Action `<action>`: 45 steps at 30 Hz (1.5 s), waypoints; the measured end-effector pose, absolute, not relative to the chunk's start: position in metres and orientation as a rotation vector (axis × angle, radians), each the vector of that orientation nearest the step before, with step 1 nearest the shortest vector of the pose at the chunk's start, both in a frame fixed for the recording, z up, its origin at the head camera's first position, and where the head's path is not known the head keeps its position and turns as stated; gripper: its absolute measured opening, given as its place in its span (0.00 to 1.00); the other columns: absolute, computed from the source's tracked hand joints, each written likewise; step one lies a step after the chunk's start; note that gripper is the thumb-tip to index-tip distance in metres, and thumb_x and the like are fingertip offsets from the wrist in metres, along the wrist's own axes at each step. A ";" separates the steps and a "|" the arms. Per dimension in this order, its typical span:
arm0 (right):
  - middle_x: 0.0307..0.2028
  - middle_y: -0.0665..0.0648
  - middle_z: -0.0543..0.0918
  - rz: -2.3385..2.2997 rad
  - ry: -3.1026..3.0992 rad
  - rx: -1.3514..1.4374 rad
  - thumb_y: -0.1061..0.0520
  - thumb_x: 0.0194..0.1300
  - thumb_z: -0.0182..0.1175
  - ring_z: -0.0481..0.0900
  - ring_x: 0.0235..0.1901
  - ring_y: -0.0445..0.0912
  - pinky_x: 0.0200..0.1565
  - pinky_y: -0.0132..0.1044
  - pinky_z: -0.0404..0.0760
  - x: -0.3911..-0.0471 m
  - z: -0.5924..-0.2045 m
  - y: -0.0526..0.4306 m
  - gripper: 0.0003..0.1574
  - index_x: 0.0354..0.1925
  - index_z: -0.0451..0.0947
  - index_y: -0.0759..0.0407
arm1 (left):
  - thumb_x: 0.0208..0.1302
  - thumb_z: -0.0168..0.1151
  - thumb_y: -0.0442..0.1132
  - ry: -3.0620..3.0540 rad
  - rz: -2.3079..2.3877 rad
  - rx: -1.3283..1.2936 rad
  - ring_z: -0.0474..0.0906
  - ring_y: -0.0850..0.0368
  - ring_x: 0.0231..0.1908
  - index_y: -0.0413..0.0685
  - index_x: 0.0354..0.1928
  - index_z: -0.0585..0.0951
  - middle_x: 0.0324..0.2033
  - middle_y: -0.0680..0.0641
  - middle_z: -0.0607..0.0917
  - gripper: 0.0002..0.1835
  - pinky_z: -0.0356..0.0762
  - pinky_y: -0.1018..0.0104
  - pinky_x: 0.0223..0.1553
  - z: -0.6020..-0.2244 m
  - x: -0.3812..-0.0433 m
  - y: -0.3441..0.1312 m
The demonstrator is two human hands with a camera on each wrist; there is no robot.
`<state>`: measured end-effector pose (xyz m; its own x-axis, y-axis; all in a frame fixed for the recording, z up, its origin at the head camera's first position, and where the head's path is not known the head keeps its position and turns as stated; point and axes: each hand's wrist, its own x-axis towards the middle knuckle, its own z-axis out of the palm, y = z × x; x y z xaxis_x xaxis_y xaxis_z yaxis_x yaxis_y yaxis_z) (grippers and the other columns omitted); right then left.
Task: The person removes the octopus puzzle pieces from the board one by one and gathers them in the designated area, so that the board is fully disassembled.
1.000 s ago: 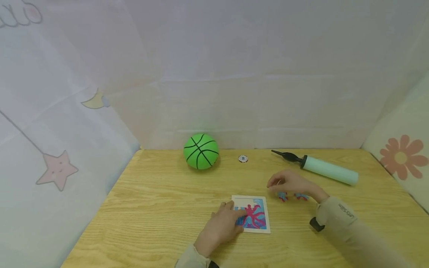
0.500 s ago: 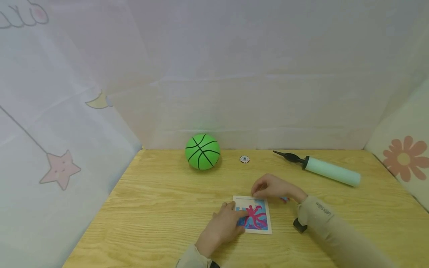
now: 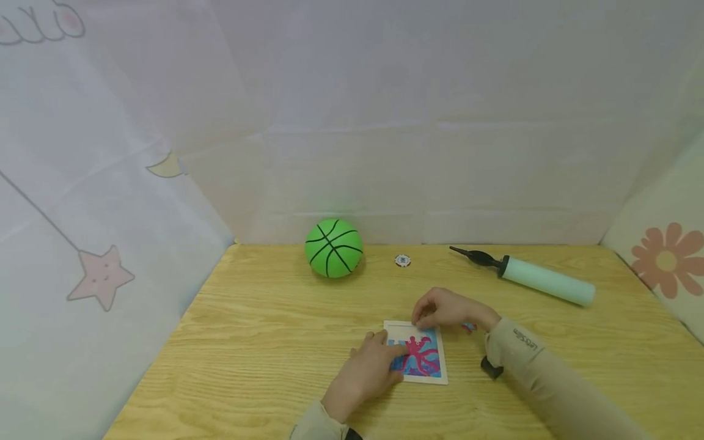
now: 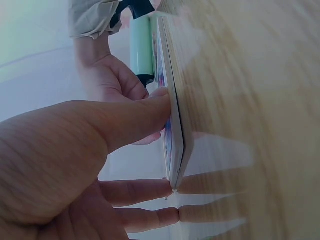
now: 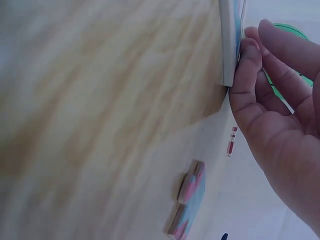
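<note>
A small square puzzle board point(image 3: 443, 366) with a pink octopus picture lies on the wooden table, its upper left part showing bare pale backing. My left hand point(image 3: 365, 370) rests at its left side, thumb on the picture. In the left wrist view the fingers point(image 4: 137, 192) stretch straight along the board's edge. My right hand point(image 3: 448, 307) is at the board's upper right corner with bent fingers. In the right wrist view its fingertips point(image 5: 250, 50) touch the board point(image 5: 229, 45); anything between them is hidden. A loose blue and pink puzzle piece point(image 5: 192, 197) lies behind that hand.
A green ball point(image 3: 333, 249) with black lines stands at the back of the table. Right of it lies a poker chip point(image 3: 403, 261). A pale green hand pump point(image 3: 547, 280) with a black nozzle lies at the back right. Printed cloth rises behind and beside the table.
My right hand has moved left from above the loose puzzle pieces to the board's upper right corner, nearly still over the last half second. My left hand has stayed on the board.
</note>
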<state>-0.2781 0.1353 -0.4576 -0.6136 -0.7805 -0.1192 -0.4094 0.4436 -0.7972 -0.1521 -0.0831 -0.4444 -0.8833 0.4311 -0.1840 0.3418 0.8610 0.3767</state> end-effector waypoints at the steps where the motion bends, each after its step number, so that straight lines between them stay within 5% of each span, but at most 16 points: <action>1: 0.33 0.50 0.85 -1.031 2.218 -1.004 0.62 0.62 0.64 0.79 0.31 0.40 0.36 0.32 0.79 -0.278 -0.457 0.135 0.05 0.37 0.85 0.60 | 0.60 0.67 0.47 2.774 0.490 0.585 0.62 0.34 0.64 0.65 0.58 0.78 0.64 0.38 0.69 0.22 0.68 0.27 0.48 -0.444 -0.152 -0.083; 18: 0.26 0.49 0.82 -0.859 2.283 -1.033 0.67 0.51 0.69 0.73 0.26 0.38 0.32 0.31 0.75 -0.277 -0.448 0.132 0.07 0.30 0.85 0.57 | 0.60 0.67 0.48 2.798 0.466 0.598 0.63 0.34 0.64 0.64 0.58 0.78 0.63 0.38 0.70 0.23 0.69 0.29 0.48 -0.443 -0.151 -0.083; 45: 0.24 0.46 0.78 -0.843 2.326 -1.129 0.63 0.59 0.65 0.70 0.24 0.35 0.29 0.29 0.72 -0.273 -0.451 0.129 0.05 0.28 0.82 0.54 | 0.60 0.67 0.47 2.778 0.500 0.579 0.61 0.32 0.64 0.64 0.58 0.78 0.64 0.38 0.68 0.22 0.68 0.28 0.49 -0.444 -0.152 -0.083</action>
<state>-0.2733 0.1288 -0.4507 -0.5826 -0.8060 -0.1047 -0.5518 0.4868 -0.6771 -0.1517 -0.0834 -0.4437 -0.8869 0.4256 -0.1796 0.3363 0.8614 0.3807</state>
